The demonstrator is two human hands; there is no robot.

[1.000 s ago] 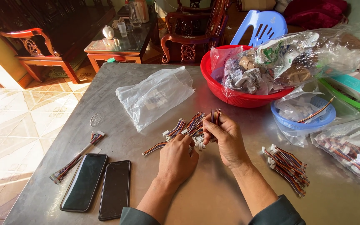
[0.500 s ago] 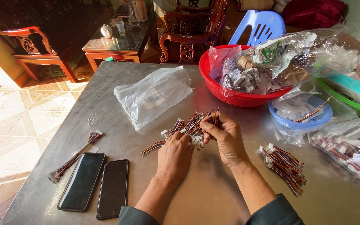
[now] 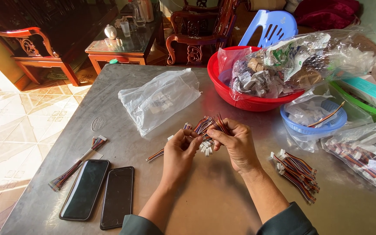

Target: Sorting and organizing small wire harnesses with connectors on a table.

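Observation:
Both my hands meet over the middle of the grey metal table (image 3: 223, 204). My right hand (image 3: 236, 144) grips a bundle of short multicoloured wire harnesses (image 3: 209, 125) with white plug ends, fanned upward. Fingers of my left hand (image 3: 180, 153) pinch wires and white connectors (image 3: 206, 148) at the bundle's lower end. One loose harness (image 3: 155, 155) trails out to the left on the table. A finished pile of harnesses (image 3: 296, 169) lies right of my right wrist.
Two dark phones (image 3: 85, 188) (image 3: 117, 196) and a single long harness (image 3: 75, 163) lie at front left. A clear plastic bag (image 3: 159, 99) sits behind my hands. A red basin (image 3: 223, 89) of bagged parts, a blue bowl (image 3: 314, 126) and packets of harnesses (image 3: 366, 156) crowd the right.
My hands stay together on the bundle; only the fingers shift slightly among the wires. Nothing else on the table moved.

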